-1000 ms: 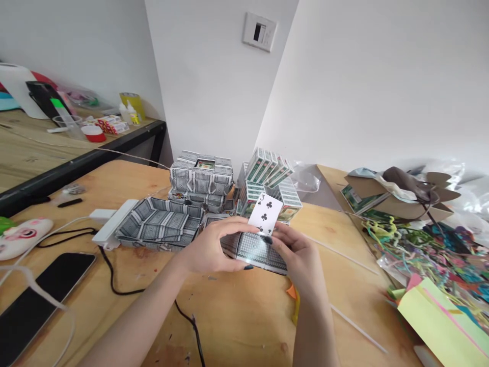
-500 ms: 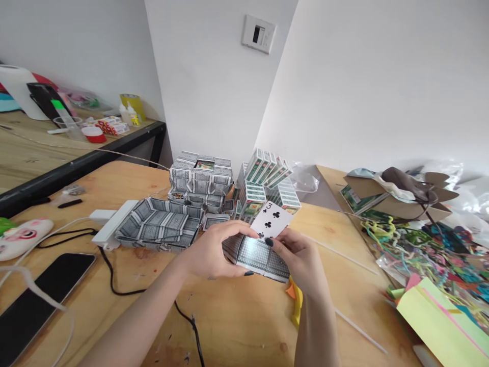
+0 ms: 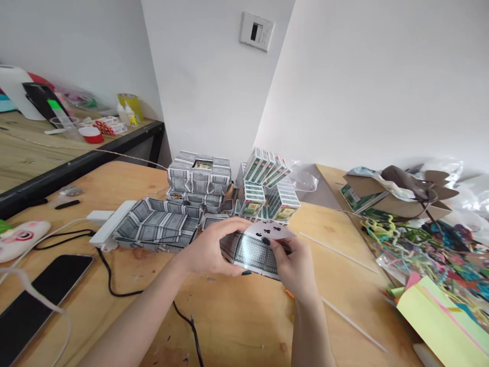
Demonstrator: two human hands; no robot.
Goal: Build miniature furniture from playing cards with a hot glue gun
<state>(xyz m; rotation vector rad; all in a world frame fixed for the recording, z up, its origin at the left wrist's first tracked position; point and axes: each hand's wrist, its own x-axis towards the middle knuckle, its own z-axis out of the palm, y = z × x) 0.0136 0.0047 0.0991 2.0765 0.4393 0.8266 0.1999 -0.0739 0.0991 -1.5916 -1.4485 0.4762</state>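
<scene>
Both hands hold a small piece folded from grey-backed playing cards just above the wooden table. My left hand curls round its left end, thumb on top. My right hand pinches a three of clubs card, which lies nearly flat over the top of the folded piece. A flat tray made of the same cards lies to the left. A taller woven card box stands behind it.
Stacked green card packs stand behind my hands. A phone, a black cable and a white power strip lie at the left. Coloured paper strips and pipe cleaners fill the right. A thin white stick lies near my right forearm.
The three of clubs stood upright between my fingers; my right hand has tipped it down and back until it lies almost flat over the folded card piece. My left hand kept its hold.
</scene>
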